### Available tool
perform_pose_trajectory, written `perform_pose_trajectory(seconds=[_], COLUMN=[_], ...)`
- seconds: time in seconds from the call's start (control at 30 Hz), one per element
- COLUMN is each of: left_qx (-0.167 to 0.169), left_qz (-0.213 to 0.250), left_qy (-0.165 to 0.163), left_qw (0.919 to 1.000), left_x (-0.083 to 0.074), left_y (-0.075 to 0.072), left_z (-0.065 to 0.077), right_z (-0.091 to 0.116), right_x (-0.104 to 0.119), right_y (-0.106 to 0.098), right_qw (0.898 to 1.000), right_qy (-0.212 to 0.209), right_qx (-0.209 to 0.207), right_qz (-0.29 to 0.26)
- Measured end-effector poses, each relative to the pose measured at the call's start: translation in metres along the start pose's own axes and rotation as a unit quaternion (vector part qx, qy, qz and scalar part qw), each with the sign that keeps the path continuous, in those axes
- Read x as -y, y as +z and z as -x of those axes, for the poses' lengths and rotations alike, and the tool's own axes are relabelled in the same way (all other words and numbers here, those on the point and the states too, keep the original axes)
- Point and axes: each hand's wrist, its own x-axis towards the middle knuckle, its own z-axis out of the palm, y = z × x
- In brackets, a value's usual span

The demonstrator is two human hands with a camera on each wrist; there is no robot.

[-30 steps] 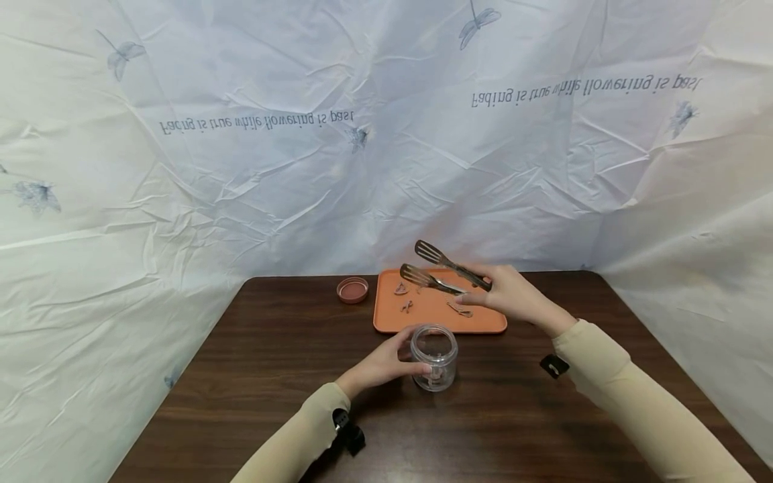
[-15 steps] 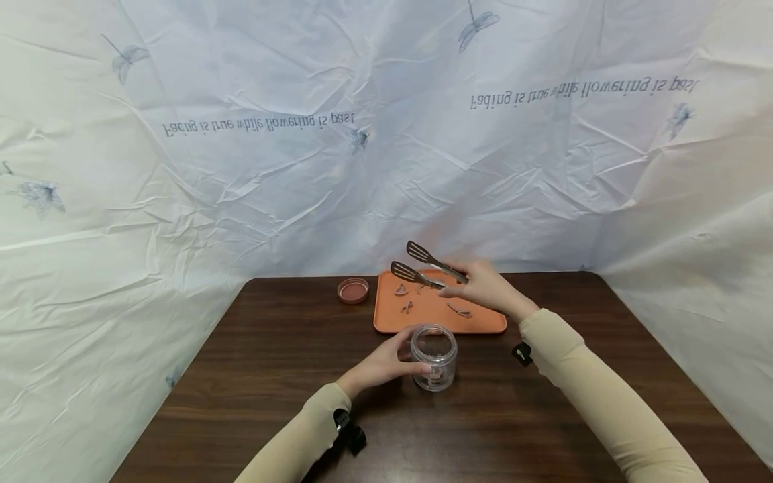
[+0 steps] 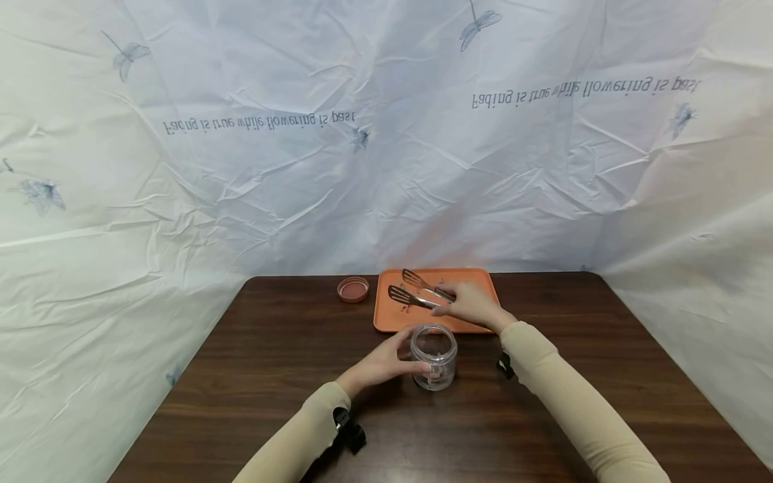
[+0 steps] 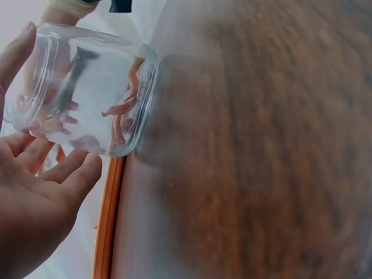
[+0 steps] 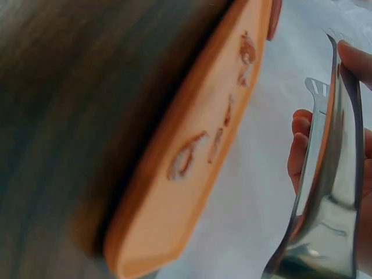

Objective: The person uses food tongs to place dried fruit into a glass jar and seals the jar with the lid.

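Observation:
My left hand (image 3: 383, 363) grips a clear, wide-mouthed jar (image 3: 445, 372) that stands upright on the table, thumb on the near side and fingers behind. Inside, at the jar's bottom, lie crinkled pinkish-brown strips (image 4: 125, 107). My right hand (image 3: 476, 305) holds metal tongs (image 3: 424, 303) with slotted ends, arms spread and nothing between them. The tongs' ends hang over the left part of an orange tray (image 3: 385, 322). Several similar crinkled pieces (image 5: 187, 158) lie scattered on the tray, partly hidden by the tongs and hand in the head view.
A reddish round lid (image 3: 353, 290) lies on the dark wooden table (image 3: 290, 362) left of the tray. Behind the table hangs a pale printed cloth (image 3: 290, 201), which also runs along both sides. The jar stands just in front of the tray's near edge.
My right hand has moved left and down with the tongs, lowering their ends over the tray. The tongs' arms are somewhat closer together. My left hand and the jar have stayed put.

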Motion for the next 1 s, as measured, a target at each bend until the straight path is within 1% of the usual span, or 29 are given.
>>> perform_pose_trajectory(seconds=[0.13, 0.3, 0.4, 0.63, 0.77, 1.0], left_qx=[0.002, 0.004, 0.002, 0.006, 0.000, 0.000], left_qz=[0.009, 0.024, 0.022, 0.025, 0.021, 0.020], left_qy=[0.000, 0.000, 0.000, 0.016, 0.007, 0.006], left_qw=[1.0000, 0.9997, 0.9998, 0.9995, 0.9998, 0.9998], left_x=[0.001, 0.001, 0.001, -0.001, -0.001, -0.001], left_y=[-0.001, -0.001, -0.001, 0.001, 0.001, 0.000], left_z=[0.000, -0.001, -0.001, -0.002, -0.001, -0.001], right_z=[-0.002, -0.001, -0.003, -0.004, -0.004, -0.003], right_x=[-0.004, -0.005, -0.006, -0.006, -0.007, -0.007], right_y=[0.011, 0.017, 0.020, 0.023, 0.024, 0.024], right_qw=[1.000, 0.999, 0.999, 0.998, 0.997, 0.997], right_qy=[0.013, 0.032, 0.032, 0.035, 0.033, 0.030], right_qx=[0.013, 0.024, 0.027, 0.037, 0.039, 0.043], right_qz=[-0.002, 0.001, 0.012, 0.043, 0.054, 0.057])
